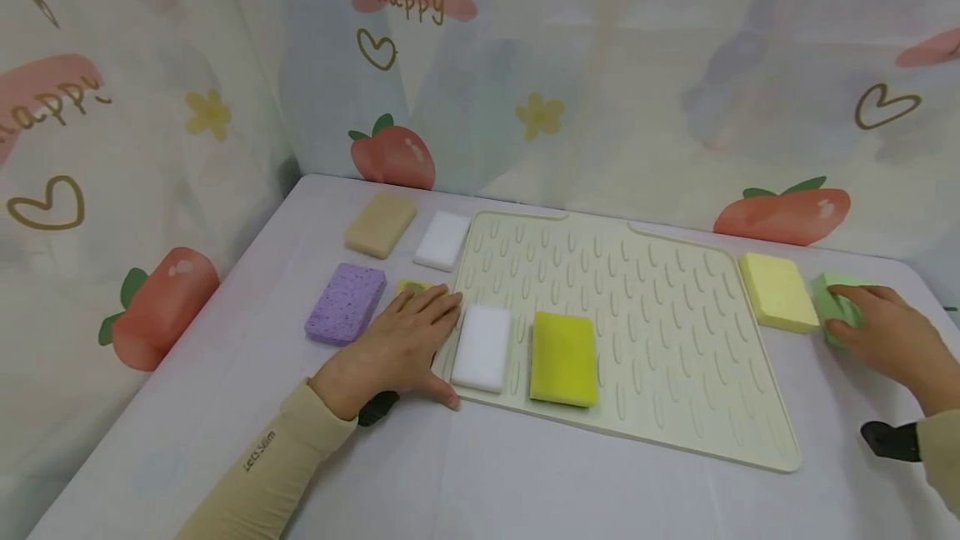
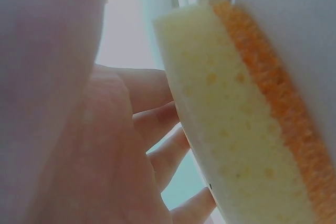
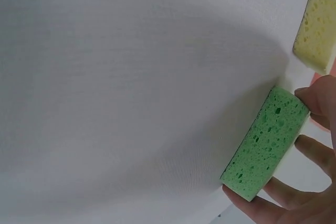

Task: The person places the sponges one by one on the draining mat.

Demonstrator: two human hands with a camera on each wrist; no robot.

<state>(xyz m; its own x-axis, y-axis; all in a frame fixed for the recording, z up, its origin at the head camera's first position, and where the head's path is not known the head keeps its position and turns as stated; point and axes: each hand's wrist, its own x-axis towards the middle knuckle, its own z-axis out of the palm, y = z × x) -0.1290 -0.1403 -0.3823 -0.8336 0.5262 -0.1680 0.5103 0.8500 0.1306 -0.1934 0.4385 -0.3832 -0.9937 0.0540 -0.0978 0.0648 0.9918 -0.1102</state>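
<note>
My left hand [image 1: 408, 338] lies with its fingers extended over a yellow sponge [image 1: 412, 284], most of it hidden beneath them. In the left wrist view that sponge shows pale foam with an orange scouring layer [image 2: 278, 114] facing the table, and the fingertips touch its top. At the far right, my right hand [image 1: 892, 336] grips a green sponge [image 1: 831, 304] with thumb and fingers at its ends. The right wrist view shows the porous side of this green sponge [image 3: 266, 142] close over the white cloth. A pale yellow sponge [image 1: 780, 292] sits just left of it.
A cream ridged drying mat [image 1: 675, 340] covers the middle, bearing a white sponge [image 1: 482, 348] and a bright yellow sponge [image 1: 564, 358]. Left of it lie a purple sponge [image 1: 347, 303], a tan sponge [image 1: 381, 225] and another white sponge [image 1: 442, 240]. Patterned cloth [image 1: 480, 98] walls the back.
</note>
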